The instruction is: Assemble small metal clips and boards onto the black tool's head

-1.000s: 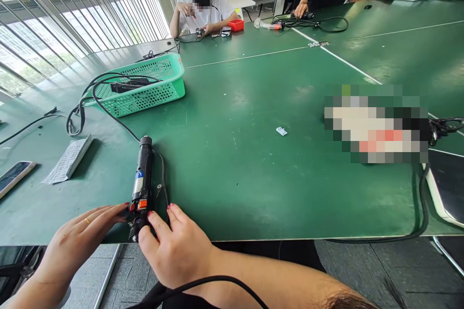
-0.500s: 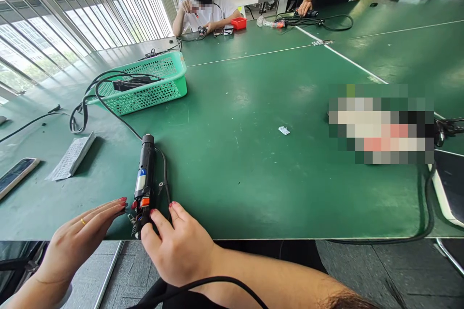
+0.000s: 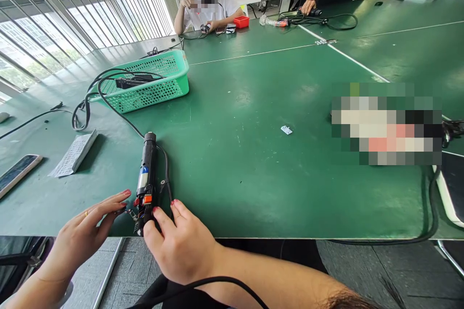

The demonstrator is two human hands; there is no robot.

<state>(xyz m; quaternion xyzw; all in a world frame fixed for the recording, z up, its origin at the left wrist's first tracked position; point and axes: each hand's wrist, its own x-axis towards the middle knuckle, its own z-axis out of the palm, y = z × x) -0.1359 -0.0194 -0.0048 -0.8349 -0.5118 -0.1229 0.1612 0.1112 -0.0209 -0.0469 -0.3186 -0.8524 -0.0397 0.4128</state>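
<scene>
Wiring (image 3: 141, 210) lies bare at the near end of a black tubular electric tool (image 3: 147, 164), which rests on the green table (image 3: 232, 178) left of the middle of its near edge, with that exposed end almost at the edge. The right hand (image 3: 183, 248) is curled narrow, thumb and forefinger on the tool's near end, its next fingers against the black cable (image 3: 167, 166) alongside. The left hand (image 3: 87, 227) is bent, its fingers drawn together just beside a small metal part (image 3: 131, 214); I cannot tell whether anything is pinched between them.

By its look, the barrel should be stiff, smooth and fairly light, and, being round, might roll. The safest hold is probably around the labelled middle, clear of the orange component (image 3: 148, 199) and the thin wires, which look fragile. The springy cable could tug it askew.

Toward the table's left edge lie a folded paper (image 3: 76, 154) and a phone (image 3: 18, 173); beyond the tool stands a green plastic basket (image 3: 152, 96).
</scene>
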